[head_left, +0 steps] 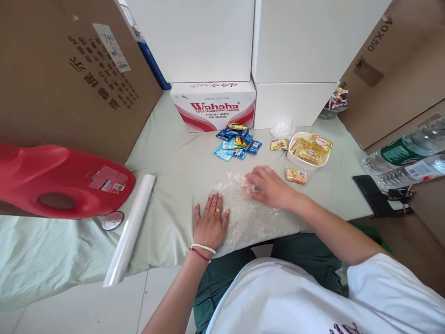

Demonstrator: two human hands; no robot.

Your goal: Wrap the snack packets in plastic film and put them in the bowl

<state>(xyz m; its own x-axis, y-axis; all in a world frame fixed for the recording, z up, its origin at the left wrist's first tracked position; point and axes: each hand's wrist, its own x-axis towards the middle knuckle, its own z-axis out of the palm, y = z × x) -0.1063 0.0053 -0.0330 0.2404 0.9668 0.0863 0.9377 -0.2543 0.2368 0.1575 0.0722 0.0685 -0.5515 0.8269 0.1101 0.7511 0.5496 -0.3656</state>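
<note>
My left hand (pixel 210 221) lies flat, fingers stretched forward, at the left edge of a crinkled sheet of clear plastic film (pixel 239 227). Over the film's far part, my right hand (pixel 263 184) is curled round a small wrapped snack (pixel 248 188), blurred by motion. Just right of that hand, another wrapped snack (pixel 295 176) lies on the cloth. Behind it stands a white bowl (pixel 308 166) with several yellow-wrapped snacks (pixel 308 150). A yellow packet (pixel 278 144) lies beside the bowl. Blue and yellow packets (pixel 238 141) form a loose pile farther back.
A roll of plastic film (pixel 130 232) lies to the left, near a red jug (pixel 66 181) and a round lid (pixel 112 221). A Wahaha carton (pixel 215 107) and white boxes (pixel 288 104) line the back. Water bottles (pixel 406 150) and a black phone (pixel 373 195) are at right.
</note>
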